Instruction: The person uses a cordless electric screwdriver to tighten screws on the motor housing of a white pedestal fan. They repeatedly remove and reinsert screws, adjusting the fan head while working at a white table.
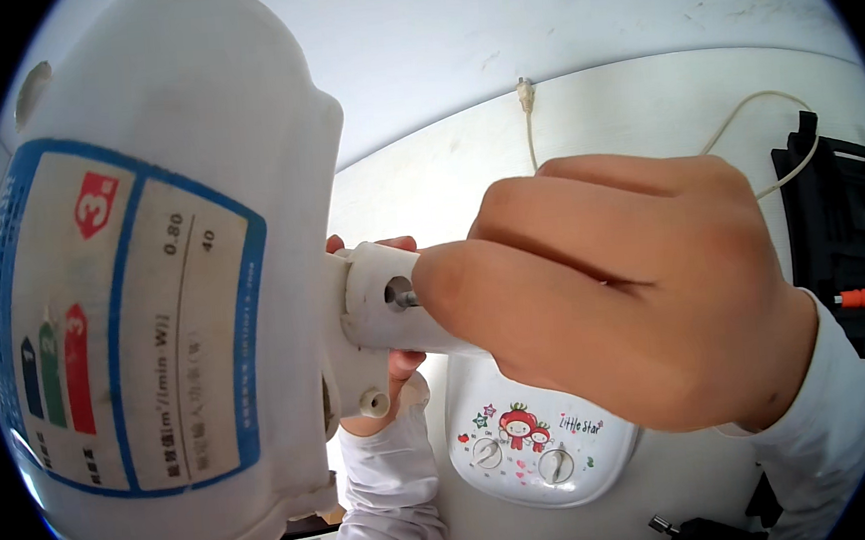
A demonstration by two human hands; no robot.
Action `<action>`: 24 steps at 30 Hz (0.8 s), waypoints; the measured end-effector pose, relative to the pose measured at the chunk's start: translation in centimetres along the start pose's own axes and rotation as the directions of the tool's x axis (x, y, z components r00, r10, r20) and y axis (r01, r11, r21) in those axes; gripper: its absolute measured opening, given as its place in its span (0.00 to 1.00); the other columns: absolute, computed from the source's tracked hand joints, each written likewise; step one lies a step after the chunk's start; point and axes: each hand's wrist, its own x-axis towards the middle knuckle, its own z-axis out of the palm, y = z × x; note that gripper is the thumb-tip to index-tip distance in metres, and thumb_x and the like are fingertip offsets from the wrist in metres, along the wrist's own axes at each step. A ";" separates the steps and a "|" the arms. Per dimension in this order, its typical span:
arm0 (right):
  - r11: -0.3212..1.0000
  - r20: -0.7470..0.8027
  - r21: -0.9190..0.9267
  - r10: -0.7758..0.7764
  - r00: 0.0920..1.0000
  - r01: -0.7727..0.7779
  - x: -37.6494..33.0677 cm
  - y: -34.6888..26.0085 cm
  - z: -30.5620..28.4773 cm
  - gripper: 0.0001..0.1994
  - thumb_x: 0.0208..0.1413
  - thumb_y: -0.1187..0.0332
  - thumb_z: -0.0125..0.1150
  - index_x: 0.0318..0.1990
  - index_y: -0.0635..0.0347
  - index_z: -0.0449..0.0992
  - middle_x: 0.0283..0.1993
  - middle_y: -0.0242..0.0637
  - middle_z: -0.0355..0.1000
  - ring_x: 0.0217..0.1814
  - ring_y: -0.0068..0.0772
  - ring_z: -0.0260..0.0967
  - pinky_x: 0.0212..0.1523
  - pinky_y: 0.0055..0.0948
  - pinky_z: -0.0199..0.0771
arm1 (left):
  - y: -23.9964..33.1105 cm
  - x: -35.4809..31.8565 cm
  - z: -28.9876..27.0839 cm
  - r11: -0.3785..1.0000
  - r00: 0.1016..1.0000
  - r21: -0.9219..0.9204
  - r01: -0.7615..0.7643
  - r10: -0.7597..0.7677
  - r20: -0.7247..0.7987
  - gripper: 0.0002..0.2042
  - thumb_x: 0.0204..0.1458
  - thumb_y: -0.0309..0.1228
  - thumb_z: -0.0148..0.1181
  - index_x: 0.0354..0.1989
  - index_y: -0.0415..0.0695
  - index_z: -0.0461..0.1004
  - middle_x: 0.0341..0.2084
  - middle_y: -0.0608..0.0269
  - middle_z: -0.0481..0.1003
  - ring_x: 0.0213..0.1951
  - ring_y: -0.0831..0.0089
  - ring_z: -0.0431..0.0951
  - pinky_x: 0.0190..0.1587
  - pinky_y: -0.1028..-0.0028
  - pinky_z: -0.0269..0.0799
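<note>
Housing [163,289]: white plastic, rounded, blue-bordered label
Neck [384,298]: one white collar, screw hole beside thumb tip
Right hand [624,287]: fingers curled shut around neck
Left hand [385,374]: behind neck, grip unclear
Dials [486,454]: two, below right-hand fingers

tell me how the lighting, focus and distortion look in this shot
Head view: bright, even light with soft shadows under the right hand; the white housing looms large and bulges from the fisheye; the table edge bends near the rim; the control panel is fairly sharp; black corners frame the circle.

1 head cam, looking down, v. close on hands [614,287] and white motor housing [163,289].
</note>
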 end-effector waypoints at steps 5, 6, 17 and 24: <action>0.999 -0.027 -0.031 -0.016 1.000 0.015 -0.3 0.0 -0.1 0.12 0.26 0.71 0.61 0.26 0.61 0.73 0.20 0.29 0.61 0.15 0.20 0.55 0.12 0.17 0.52 | 1.4 0.6 1.8 0.979 0.999 -0.204 -0.014 0.021 0.031 0.46 0.31 0.36 0.76 0.60 0.47 0.53 0.46 0.43 0.69 0.48 0.55 0.73 0.47 0.63 0.74; 0.999 -0.019 -0.034 -0.013 1.000 0.012 -0.3 0.0 -0.1 0.12 0.27 0.71 0.61 0.26 0.61 0.73 0.20 0.29 0.61 0.15 0.20 0.56 0.12 0.17 0.52 | 1.2 0.6 1.8 0.975 0.999 -0.221 -0.023 0.032 0.037 0.46 0.31 0.35 0.76 0.60 0.47 0.52 0.46 0.43 0.69 0.48 0.55 0.73 0.47 0.63 0.74; 0.999 -0.096 -0.018 -0.043 0.994 0.042 -1.1 0.1 1.3 0.12 0.31 0.72 0.62 0.29 0.62 0.74 0.23 0.31 0.65 0.18 0.23 0.60 0.14 0.17 0.59 | 1.7 0.6 2.3 0.979 0.997 -0.188 0.078 -0.080 -0.006 0.43 0.33 0.33 0.75 0.59 0.46 0.54 0.47 0.44 0.68 0.49 0.54 0.72 0.48 0.62 0.73; 0.997 0.035 0.007 0.081 0.996 -0.082 -0.7 -0.5 0.7 0.11 0.33 0.78 0.62 0.30 0.63 0.72 0.22 0.33 0.66 0.18 0.25 0.61 0.18 0.21 0.63 | 0.7 0.6 2.0 0.970 0.990 -0.200 0.140 -0.141 0.009 0.39 0.35 0.32 0.73 0.58 0.46 0.57 0.47 0.47 0.69 0.50 0.57 0.72 0.49 0.64 0.72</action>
